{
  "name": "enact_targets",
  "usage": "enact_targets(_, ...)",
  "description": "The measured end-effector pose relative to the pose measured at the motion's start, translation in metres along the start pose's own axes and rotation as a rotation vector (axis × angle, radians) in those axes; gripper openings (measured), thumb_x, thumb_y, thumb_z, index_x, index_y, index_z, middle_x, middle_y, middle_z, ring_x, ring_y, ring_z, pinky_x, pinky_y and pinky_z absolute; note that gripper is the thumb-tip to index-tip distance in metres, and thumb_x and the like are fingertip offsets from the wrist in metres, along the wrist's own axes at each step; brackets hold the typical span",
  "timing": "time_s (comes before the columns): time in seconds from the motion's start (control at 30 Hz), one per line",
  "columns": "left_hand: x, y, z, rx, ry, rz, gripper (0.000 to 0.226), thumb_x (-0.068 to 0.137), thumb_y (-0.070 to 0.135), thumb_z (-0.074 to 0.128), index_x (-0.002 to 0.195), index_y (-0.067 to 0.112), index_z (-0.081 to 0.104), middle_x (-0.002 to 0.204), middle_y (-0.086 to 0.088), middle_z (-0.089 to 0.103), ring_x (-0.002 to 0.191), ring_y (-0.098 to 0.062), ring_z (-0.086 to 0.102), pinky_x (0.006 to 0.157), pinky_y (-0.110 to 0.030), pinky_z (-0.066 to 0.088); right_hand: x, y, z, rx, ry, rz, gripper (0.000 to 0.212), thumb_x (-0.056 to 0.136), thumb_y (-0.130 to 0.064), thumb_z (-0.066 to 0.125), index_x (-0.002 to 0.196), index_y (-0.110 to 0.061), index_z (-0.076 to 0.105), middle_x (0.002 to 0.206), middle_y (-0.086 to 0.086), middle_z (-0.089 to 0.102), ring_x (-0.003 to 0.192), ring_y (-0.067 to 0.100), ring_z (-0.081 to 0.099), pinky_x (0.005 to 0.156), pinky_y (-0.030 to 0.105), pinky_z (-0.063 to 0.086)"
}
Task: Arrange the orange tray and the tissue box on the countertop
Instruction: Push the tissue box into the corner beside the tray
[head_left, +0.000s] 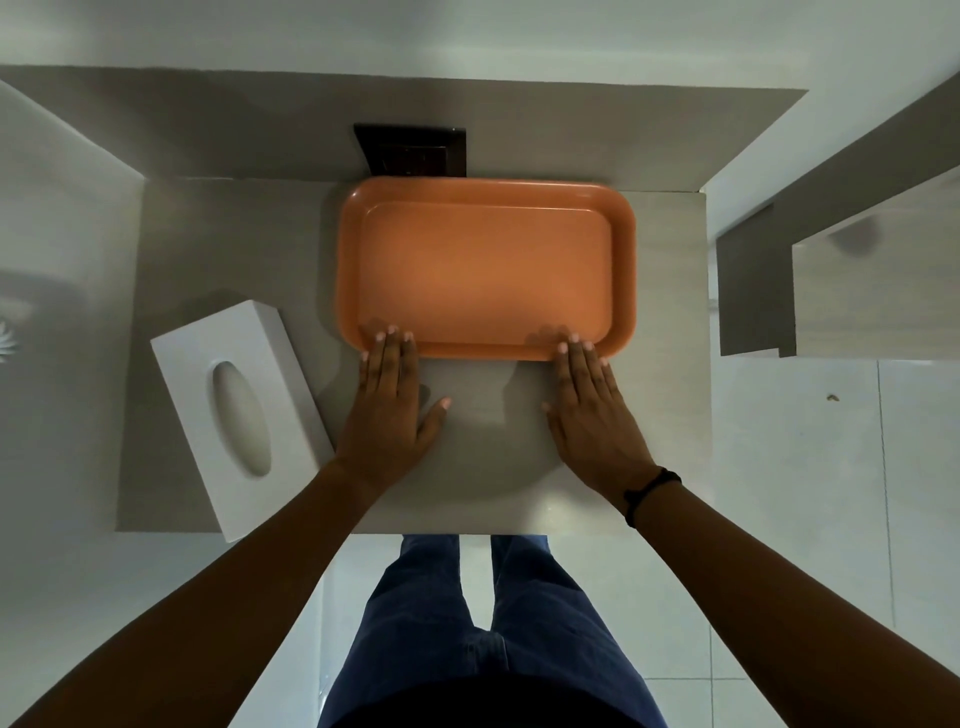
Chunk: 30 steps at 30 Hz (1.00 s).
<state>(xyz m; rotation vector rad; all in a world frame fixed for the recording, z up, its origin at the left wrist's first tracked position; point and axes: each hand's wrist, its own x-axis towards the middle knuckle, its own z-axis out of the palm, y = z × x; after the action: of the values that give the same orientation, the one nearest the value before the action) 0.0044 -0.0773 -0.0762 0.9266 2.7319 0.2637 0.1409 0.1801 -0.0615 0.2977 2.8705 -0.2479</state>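
Observation:
An empty orange tray (485, 270) lies flat on the grey countertop (223, 249), its far edge close to the back wall. My left hand (392, 405) rests flat with its fingertips on the tray's near left rim. My right hand (592, 410) lies flat too, fingertips on the near right rim. Neither hand grips anything; fingers are extended. A white tissue box (241, 415) with an oval opening lies at an angle on the counter's left front, just left of my left wrist.
A dark socket plate (415, 153) sits on the back wall behind the tray. A white wall bounds the counter's left side. The counter's front edge runs below my wrists, with my legs and white floor tiles (805, 467) beyond. A grey ledge (831, 291) stands to the right.

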Motion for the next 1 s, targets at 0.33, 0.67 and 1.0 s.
enact_targets(0.33, -0.006, 0.003, -0.021, -0.012, 0.098, -0.091, 0.101, 0.103, 0.071, 0.042, 0.173, 0.003, 0.016, 0.18, -0.026, 0.005, 0.168, -0.045, 0.005, 0.136, -0.06, 0.013, 0.007, -0.027, -0.008, 0.043, 0.025, -0.072, 0.093, 0.109, -0.063, 0.038, 0.171, -0.002, 0.003, 0.18, 0.025, 0.007, 0.168, 0.04, 0.008, 0.138, 0.051, 0.015)
enact_targets(0.67, -0.101, -0.073, -0.045, 0.031, 0.223, -0.691, 0.125, 0.091, 0.089, 0.043, 0.172, 0.0, 0.008, 0.178, -0.029, 0.008, 0.167, -0.049, 0.007, 0.136, -0.061, 0.013, 0.048, -0.163, 0.012, -0.027, -0.088, -0.728, 0.089, 0.106, -0.065, 0.033, 0.17, -0.005, 0.017, 0.178, 0.022, 0.023, 0.166, 0.039, 0.022, 0.135, 0.054, 0.028)
enact_targets(1.0, -0.109, -0.077, -0.024, 0.083, 0.231, -0.74, 0.135, 0.086, 0.095, 0.042, 0.169, -0.007, 0.013, 0.178, -0.025, 0.016, 0.168, -0.04, 0.016, 0.137, -0.052, 0.019, 0.065, -0.172, 0.061, -0.097, 0.003, -0.643, 0.099, 0.102, -0.08, 0.033, 0.172, -0.012, 0.015, 0.179, 0.02, 0.018, 0.168, 0.038, 0.017, 0.135, 0.058, 0.022)
